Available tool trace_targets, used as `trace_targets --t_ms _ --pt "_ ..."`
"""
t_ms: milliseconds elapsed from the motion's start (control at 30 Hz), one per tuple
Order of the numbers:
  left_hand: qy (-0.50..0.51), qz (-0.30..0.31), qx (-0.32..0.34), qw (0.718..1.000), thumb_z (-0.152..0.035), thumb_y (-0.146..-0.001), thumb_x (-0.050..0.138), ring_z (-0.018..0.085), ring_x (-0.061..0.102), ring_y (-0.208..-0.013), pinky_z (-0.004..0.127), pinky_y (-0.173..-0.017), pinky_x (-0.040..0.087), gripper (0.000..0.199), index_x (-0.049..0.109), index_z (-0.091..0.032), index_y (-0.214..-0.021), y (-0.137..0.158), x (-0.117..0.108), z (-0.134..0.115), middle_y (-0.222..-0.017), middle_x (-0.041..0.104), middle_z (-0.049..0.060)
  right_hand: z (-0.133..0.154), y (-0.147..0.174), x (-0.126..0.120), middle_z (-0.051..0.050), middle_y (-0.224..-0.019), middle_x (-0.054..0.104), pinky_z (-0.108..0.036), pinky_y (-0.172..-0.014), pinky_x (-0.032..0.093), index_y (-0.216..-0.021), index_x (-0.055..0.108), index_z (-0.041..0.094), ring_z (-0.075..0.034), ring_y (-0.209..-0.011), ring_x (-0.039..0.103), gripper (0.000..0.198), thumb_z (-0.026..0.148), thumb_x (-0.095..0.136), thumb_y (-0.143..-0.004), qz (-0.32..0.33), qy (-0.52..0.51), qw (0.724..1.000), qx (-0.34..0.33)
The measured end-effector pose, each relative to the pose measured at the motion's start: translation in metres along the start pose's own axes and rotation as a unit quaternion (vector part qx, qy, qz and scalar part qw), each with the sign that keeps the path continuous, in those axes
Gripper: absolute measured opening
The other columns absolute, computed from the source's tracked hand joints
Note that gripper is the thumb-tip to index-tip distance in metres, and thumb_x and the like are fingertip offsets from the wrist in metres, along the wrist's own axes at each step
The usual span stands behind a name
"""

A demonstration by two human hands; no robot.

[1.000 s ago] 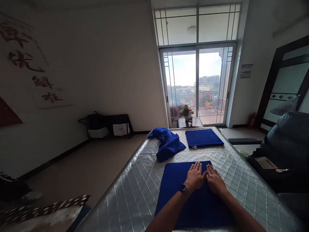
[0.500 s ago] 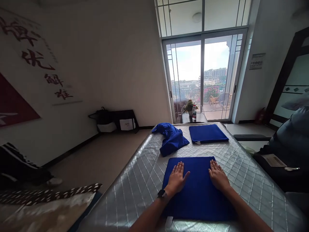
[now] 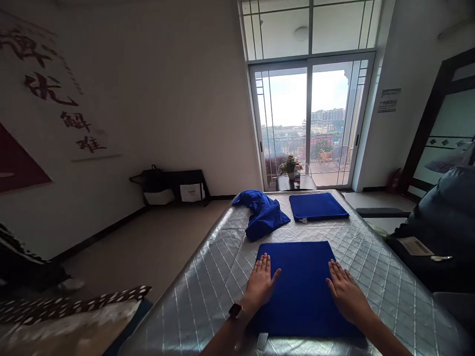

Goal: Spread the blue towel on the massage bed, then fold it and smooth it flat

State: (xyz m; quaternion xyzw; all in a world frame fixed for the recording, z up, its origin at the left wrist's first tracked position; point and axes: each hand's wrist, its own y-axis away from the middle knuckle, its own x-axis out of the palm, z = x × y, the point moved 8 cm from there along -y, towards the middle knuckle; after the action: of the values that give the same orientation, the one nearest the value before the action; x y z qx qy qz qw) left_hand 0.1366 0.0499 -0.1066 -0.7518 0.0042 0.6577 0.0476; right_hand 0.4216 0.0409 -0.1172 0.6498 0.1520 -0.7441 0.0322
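Note:
A flat blue folded cloth (image 3: 299, 291) lies squared on the silver quilted table cover in front of me, a white tag showing at its near edge. My left hand (image 3: 261, 283) rests flat on its left side, fingers stretched out, a dark watch on the wrist. On its right edge lies my right hand (image 3: 347, 289), palm down with fingers extended. Farther off, a second folded blue cloth (image 3: 318, 205) sits at the far right, also with a small tag. To its left is a crumpled blue cloth (image 3: 264, 215).
The quilted silver cover (image 3: 208, 287) spans the table. Beyond it stands a small dark table (image 3: 297, 183) with a potted plant (image 3: 290, 164) and a bottle. A dark seat with a booklet (image 3: 414, 245) is at the right. Bags (image 3: 158, 185) rest by the wall.
Both hands have slid outward to the sides of the near folded cloth and slightly toward me. The cloths on the table have stayed in place.

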Motion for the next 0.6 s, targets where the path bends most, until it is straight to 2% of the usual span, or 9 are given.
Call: trace_targets --t_ms 67,133,200,267,300,367,433,533,600 --pt "0.029 0.012 0.071 0.997 -0.065 -0.101 0.010 0.028 0.021 -0.154 0.045 -0.126 0.024 0.085 0.028 -0.004 -0.157 0.004 0.001 -0.047 -0.164 0.024 0.018 -0.002 0.021 0.008 -0.009 -0.165 0.021 -0.045 -0.124 0.023 -0.157 0.030 0.009 -0.021 -0.154 0.018 0.066 0.046 0.019 -0.104 0.003 -0.006 1.000 0.006" --pt "0.068 0.013 0.163 0.984 -0.062 -0.102 0.010 0.025 0.019 -0.154 0.043 -0.126 0.024 0.080 0.026 -0.007 -0.158 0.012 0.002 -0.104 -0.165 0.024 0.015 -0.005 0.035 0.017 -0.010 -0.164 0.022 -0.045 -0.124 0.025 -0.156 0.031 0.008 -0.022 -0.153 0.019 0.067 0.049 0.022 -0.103 0.006 -0.008 1.000 0.014" --pt "0.103 0.010 0.249 0.963 -0.058 -0.104 0.011 0.023 0.015 -0.155 0.042 -0.127 0.021 0.075 0.022 -0.011 -0.160 0.024 0.002 -0.158 -0.166 0.021 0.013 -0.006 0.041 0.024 -0.010 -0.164 0.025 -0.045 -0.124 0.025 -0.155 0.035 0.008 -0.023 -0.153 0.020 0.063 0.043 0.024 -0.103 0.004 -0.006 1.000 0.005" --pt "0.129 0.012 0.301 0.945 -0.056 -0.105 0.012 0.022 0.010 -0.156 0.041 -0.128 0.018 0.071 0.017 -0.013 -0.161 0.035 0.002 -0.193 -0.167 0.017 0.010 -0.007 0.042 0.028 -0.010 -0.163 0.028 -0.044 -0.125 0.024 -0.154 0.036 0.009 -0.022 -0.153 0.020 0.059 0.033 0.024 -0.101 -0.002 -0.003 1.000 -0.006" --pt "0.138 0.017 0.314 0.939 -0.055 -0.105 0.012 0.021 0.008 -0.156 0.041 -0.129 0.016 0.070 0.015 -0.013 -0.161 0.039 0.003 -0.203 -0.167 0.016 0.009 -0.007 0.042 0.029 -0.010 -0.163 0.030 -0.043 -0.125 0.024 -0.154 0.037 0.010 -0.021 -0.153 0.019 0.059 0.029 0.024 -0.100 -0.002 -0.002 1.000 -0.011" --pt "0.148 0.028 0.314 0.937 -0.056 -0.105 0.014 0.021 0.006 -0.156 0.041 -0.129 0.014 0.070 0.014 -0.015 -0.161 0.044 0.004 -0.203 -0.168 0.014 0.008 -0.007 0.040 0.028 -0.010 -0.163 0.030 -0.043 -0.125 0.023 -0.155 0.036 0.010 -0.022 -0.153 0.018 0.059 0.031 0.025 -0.101 -0.002 -0.007 1.000 -0.011" --pt "0.145 0.037 0.295 0.944 -0.058 -0.105 0.016 0.020 0.006 -0.156 0.041 -0.129 0.013 0.070 0.014 -0.017 -0.161 0.047 0.005 -0.184 -0.168 0.013 0.007 -0.007 0.040 0.024 -0.011 -0.163 0.027 -0.045 -0.125 0.022 -0.155 0.034 0.008 -0.023 -0.154 0.017 0.062 0.039 0.026 -0.102 0.001 -0.020 1.000 -0.002" --pt "0.118 0.046 0.235 0.964 -0.060 -0.104 0.017 0.021 0.008 -0.156 0.043 -0.129 0.015 0.070 0.013 -0.019 -0.161 0.053 0.007 -0.128 -0.168 0.010 0.005 -0.006 0.041 0.018 -0.011 -0.164 0.023 -0.046 -0.126 0.020 -0.156 0.032 0.007 -0.024 -0.154 0.017 0.066 0.044 0.025 -0.102 0.009 -0.035 0.999 0.014" --pt "0.088 0.054 0.167 0.981 -0.061 -0.103 0.017 0.023 0.010 -0.156 0.047 -0.128 0.018 0.072 0.012 -0.019 -0.161 0.060 0.011 -0.082 -0.168 0.009 0.006 -0.005 0.042 0.017 -0.010 -0.165 0.022 -0.045 -0.126 0.019 -0.156 0.033 0.008 -0.023 -0.154 0.017 0.065 0.043 0.023 -0.102 0.015 -0.037 0.999 0.017"
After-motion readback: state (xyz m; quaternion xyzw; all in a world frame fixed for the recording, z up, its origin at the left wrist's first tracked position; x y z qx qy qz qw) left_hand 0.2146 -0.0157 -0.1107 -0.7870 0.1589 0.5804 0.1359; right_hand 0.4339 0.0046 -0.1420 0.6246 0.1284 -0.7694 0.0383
